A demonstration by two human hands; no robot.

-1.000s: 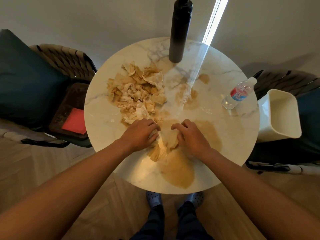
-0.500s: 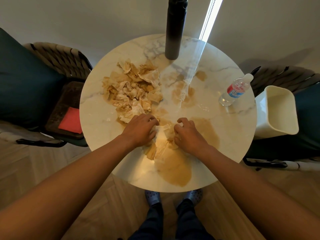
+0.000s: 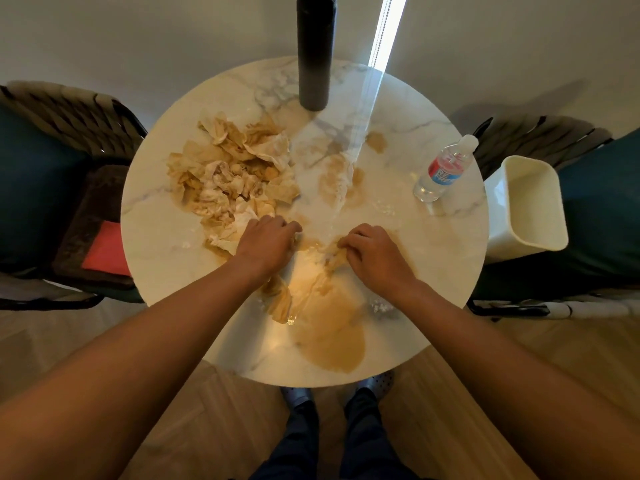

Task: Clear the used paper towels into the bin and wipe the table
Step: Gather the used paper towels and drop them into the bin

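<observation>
Pinching a soaked paper towel [image 3: 313, 271] stretched between them, the left hand [image 3: 266, 242] and right hand [image 3: 375, 256] sit beside the stained heap [image 3: 232, 174].

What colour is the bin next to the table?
The bin is creamy white, seen best in the head view.

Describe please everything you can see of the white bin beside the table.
The bin is a cream-white container, apparently plastic, with rounded corners and a rolled rim, roughly rectangular. It stands off the right side of the round marble table, close against its edge, in front of a dark chair. Its mouth is open with no lid, and what shows of its inside looks empty. Neither hand touches it. Its base is hidden.
</observation>
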